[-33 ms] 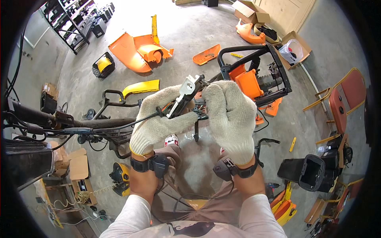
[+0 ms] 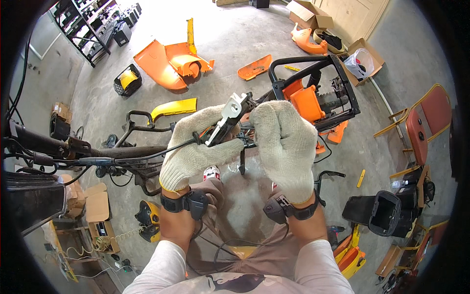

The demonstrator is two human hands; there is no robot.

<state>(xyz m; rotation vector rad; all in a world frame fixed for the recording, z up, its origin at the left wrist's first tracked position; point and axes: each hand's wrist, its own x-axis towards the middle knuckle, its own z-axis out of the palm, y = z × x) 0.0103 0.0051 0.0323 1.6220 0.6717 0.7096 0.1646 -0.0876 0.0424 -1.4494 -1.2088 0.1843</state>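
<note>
My left hand (image 2: 196,152), in a knitted off-white glove, is closed around a narrow black part (image 2: 223,132) with thin cables. A whitish metal plate (image 2: 232,109) with a round hole lies along its upper side. From this part a black cable (image 2: 176,148) runs left past the glove. My right hand (image 2: 286,142), gloved the same way, is closed at the part's right end, its fingertips curled inward; what they pinch is hidden. Below the hands a thin black lever (image 2: 242,161) hangs down. Behind them stands a stripped black scooter frame (image 2: 350,88) with an orange panel (image 2: 306,102).
Orange body panels (image 2: 159,63), a yellow panel (image 2: 174,108) and an orange tray-like cover (image 2: 254,67) lie on the concrete floor ahead. A dark tube (image 2: 117,152) with cables extends left. Right are red-seated chairs (image 2: 433,112), cardboard boxes (image 2: 308,17) and a black bin (image 2: 384,213).
</note>
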